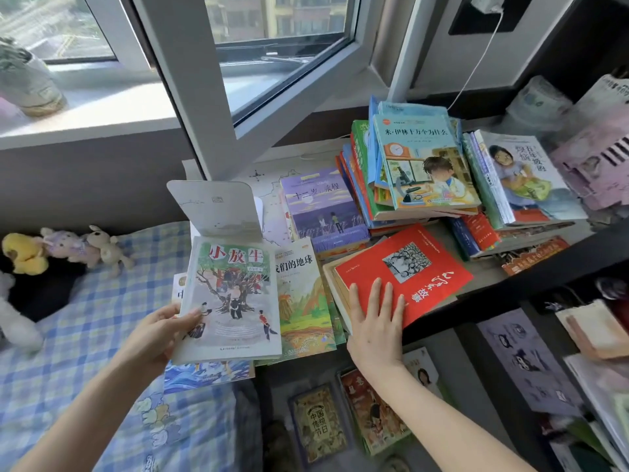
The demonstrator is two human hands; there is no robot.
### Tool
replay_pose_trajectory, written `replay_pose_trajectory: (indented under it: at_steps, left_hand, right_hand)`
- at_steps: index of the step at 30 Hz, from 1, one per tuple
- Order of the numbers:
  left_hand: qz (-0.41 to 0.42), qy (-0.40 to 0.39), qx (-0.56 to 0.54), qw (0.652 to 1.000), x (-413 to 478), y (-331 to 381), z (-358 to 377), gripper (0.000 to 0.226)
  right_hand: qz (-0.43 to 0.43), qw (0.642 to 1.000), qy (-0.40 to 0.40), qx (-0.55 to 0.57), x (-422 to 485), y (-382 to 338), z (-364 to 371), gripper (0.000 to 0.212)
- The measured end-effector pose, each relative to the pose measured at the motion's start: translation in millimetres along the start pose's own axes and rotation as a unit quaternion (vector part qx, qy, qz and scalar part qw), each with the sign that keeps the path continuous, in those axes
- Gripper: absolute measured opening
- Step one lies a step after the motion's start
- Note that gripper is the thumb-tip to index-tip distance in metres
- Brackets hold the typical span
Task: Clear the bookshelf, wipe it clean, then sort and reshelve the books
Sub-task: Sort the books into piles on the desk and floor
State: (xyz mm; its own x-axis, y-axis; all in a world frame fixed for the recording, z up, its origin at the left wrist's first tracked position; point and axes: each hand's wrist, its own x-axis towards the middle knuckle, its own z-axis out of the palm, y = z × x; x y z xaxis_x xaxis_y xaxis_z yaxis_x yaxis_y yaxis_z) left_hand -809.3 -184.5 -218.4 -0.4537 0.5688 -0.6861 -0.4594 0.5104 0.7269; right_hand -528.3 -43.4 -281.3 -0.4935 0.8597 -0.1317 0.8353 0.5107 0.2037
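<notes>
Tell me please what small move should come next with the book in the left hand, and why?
Probably lay the tree-cover book down on the pile below it. The left hand grips it by its left edge over the landscape-cover book, while the right hand lies flat on the red book, perhaps steadying that stack.

Books in loose piles, face up; dark bookshelf (531, 275) right of both grips.
Gripped at left edge by left hand (163, 332): green tree-cover book (231, 298), overlapping earth-title book (303, 301) just right of grip. Pressed flat under right hand (374, 321): red book (408, 267), skewed, atop a pile. Beyond that grip: purple book (323, 206), tall tilted stack (425, 165).
</notes>
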Motion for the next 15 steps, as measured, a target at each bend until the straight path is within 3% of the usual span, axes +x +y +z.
replay_pose_trajectory:
  at_steps: [8, 15]
  left_hand:
    - [0.010, -0.005, 0.017, 1.000, -13.9, 9.3, 6.8, 0.009]
    - [0.017, -0.028, 0.024, 0.999, -18.3, 12.8, 12.7, 0.026]
  right_hand:
    - [-0.050, 0.995, 0.080, 0.014, 1.6, 7.0, 23.3, 0.089]
    - [-0.068, 0.990, 0.120, 0.032, -2.8, 30.9, 20.0, 0.079]
